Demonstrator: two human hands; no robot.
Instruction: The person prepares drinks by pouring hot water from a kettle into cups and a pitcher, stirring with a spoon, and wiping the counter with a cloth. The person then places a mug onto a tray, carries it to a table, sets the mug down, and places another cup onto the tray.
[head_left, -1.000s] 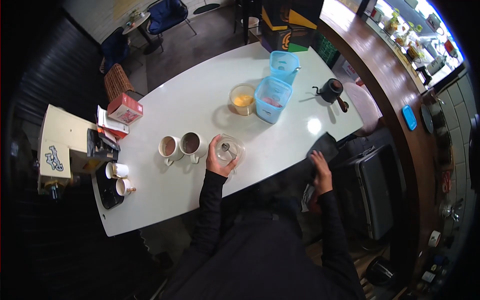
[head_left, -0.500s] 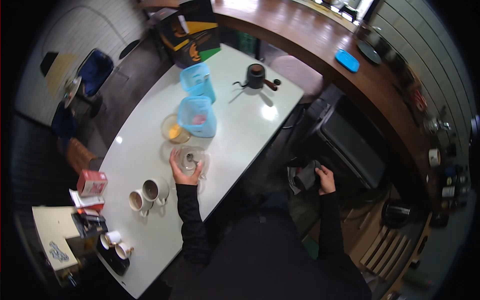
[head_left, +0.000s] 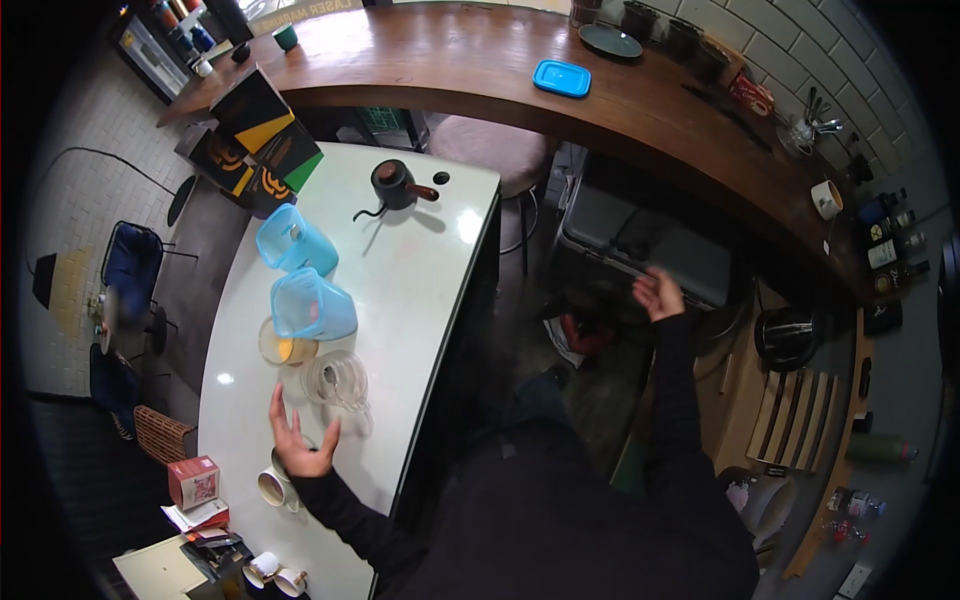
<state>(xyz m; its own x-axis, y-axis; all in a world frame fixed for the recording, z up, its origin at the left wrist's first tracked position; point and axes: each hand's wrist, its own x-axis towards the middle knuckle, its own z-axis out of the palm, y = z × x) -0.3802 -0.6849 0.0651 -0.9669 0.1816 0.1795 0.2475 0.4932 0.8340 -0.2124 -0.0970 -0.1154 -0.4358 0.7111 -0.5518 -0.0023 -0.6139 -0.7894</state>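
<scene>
My left hand [head_left: 300, 445] is open, fingers spread, above a white mug [head_left: 272, 488] and partly covering a second one. Just beyond its fingertips a clear glass vessel [head_left: 335, 379] with a spoon inside stands on the white table [head_left: 405, 300]. My right hand [head_left: 658, 294] is open and holds nothing that I can see, off to the right near the grey lidded bin [head_left: 675, 205]. A dark, blurred item [head_left: 630, 240] lies on the bin's lid; its kind is unclear. Two light-blue plastic containers [head_left: 318, 308] stand past the glass, beside a round bowl [head_left: 270, 343] with something yellow.
A black gooseneck kettle [head_left: 392, 185] stands toward the table's far end. Dark boxes [head_left: 255, 135] are stacked at the far left. The curved wooden counter [head_left: 430, 55] carries a blue lid [head_left: 562, 78]. A stool [head_left: 490, 150] stands beneath it.
My left hand has left the glass vessel and moved back over the mugs. The dark grey cloth-like item is out of my right hand, which has opened and reached forward. The view has turned right.
</scene>
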